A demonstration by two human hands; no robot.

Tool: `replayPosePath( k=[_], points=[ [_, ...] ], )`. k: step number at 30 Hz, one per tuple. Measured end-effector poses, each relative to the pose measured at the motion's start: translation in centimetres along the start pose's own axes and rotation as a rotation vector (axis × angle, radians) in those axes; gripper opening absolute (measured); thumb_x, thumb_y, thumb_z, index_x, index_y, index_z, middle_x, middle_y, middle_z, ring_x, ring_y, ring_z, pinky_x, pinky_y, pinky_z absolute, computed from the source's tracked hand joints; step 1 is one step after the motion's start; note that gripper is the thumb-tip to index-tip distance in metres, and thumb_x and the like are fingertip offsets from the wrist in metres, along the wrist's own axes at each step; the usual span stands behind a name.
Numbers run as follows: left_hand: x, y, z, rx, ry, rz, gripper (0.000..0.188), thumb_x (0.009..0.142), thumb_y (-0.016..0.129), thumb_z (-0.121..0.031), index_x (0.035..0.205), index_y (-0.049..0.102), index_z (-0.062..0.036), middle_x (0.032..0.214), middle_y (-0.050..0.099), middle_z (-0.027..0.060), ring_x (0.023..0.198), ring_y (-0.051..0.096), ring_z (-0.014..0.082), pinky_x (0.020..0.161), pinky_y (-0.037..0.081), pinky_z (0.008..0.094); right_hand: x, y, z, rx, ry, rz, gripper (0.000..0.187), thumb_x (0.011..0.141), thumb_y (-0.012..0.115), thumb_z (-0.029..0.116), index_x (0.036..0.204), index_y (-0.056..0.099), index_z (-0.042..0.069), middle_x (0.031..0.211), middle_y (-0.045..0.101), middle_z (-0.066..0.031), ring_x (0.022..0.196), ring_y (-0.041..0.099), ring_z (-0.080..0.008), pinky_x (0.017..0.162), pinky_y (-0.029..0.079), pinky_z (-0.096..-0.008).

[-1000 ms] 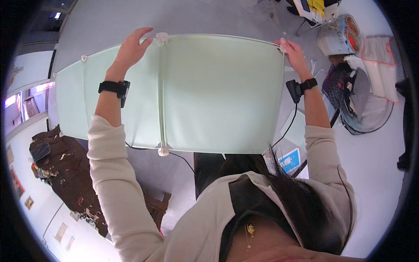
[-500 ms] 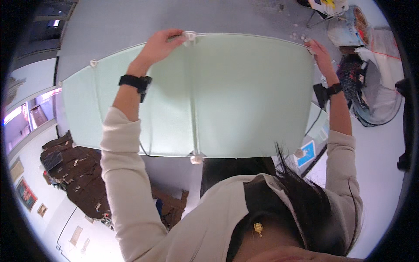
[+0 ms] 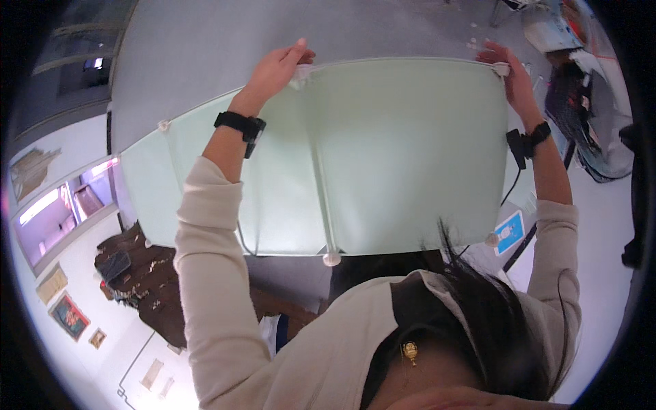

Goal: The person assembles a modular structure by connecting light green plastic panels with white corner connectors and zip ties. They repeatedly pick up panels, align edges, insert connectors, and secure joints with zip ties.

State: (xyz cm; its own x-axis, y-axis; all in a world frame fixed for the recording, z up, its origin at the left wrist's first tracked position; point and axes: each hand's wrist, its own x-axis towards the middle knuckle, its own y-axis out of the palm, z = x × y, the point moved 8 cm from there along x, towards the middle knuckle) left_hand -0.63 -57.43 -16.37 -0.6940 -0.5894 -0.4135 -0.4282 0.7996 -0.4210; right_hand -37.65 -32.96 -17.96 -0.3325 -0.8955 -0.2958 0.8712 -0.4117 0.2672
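A pale green folding panel screen (image 3: 410,157) stands upright in front of me, its sections joined by a vertical seam with white end fittings. My left hand (image 3: 280,68) is at the top edge by the middle white fitting (image 3: 301,75); its fingers are apart and partly lifted off it. At the top right corner, my right hand (image 3: 516,78) rests beside another white fitting (image 3: 501,69), with fingers stretched beyond the edge. Each wrist wears a black strap with a small device. White round feet (image 3: 331,260) show along the lower edge.
Brown ragged material (image 3: 147,273) lies at the left beside a white wall with small framed pictures (image 3: 69,313). A bucket-like container (image 3: 547,31) and a dark mesh bundle (image 3: 570,96) stand at the far right. A blue card (image 3: 509,232) is near the right foot.
The screen and both arms have shifted right in view. My left hand's fingers have loosened and lifted from the middle fitting; my right hand's fingers have spread at the corner.
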Motion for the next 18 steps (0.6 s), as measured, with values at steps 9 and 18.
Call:
replayPosePath(
  k=[9, 18],
  points=[
    [2.2, 2.5, -2.8, -0.195, 0.005, 0.041, 0.052, 0.096, 0.036, -0.047, 0.111, 0.064, -0.0060, 0.108, 0.066, 0.0075, 0.103, 0.059, 0.0179, 0.093, 0.039, 0.0321, 2.2, 2.0, 0.7, -0.071, 0.064, 0.168, 0.041, 0.083, 0.039, 0.011, 0.119, 0.056, 0.001, 0.117, 0.060, -0.0175, 0.103, 0.061, -0.0278, 0.092, 0.047, -0.0355],
    [2.0, 2.5, -2.2, -0.140, -0.045, -0.077, 0.047, 0.096, 0.039, -0.039, 0.095, 0.069, -0.0045, 0.086, 0.069, 0.0071, 0.084, 0.063, 0.0148, 0.079, 0.043, 0.0294, 2.7, 1.0, -0.2, -0.202, -0.050, 0.159, 0.025, 0.082, 0.039, 0.011, 0.088, 0.060, -0.002, 0.093, 0.064, -0.0166, 0.090, 0.063, -0.0262, 0.086, 0.049, -0.0366]
  ],
)
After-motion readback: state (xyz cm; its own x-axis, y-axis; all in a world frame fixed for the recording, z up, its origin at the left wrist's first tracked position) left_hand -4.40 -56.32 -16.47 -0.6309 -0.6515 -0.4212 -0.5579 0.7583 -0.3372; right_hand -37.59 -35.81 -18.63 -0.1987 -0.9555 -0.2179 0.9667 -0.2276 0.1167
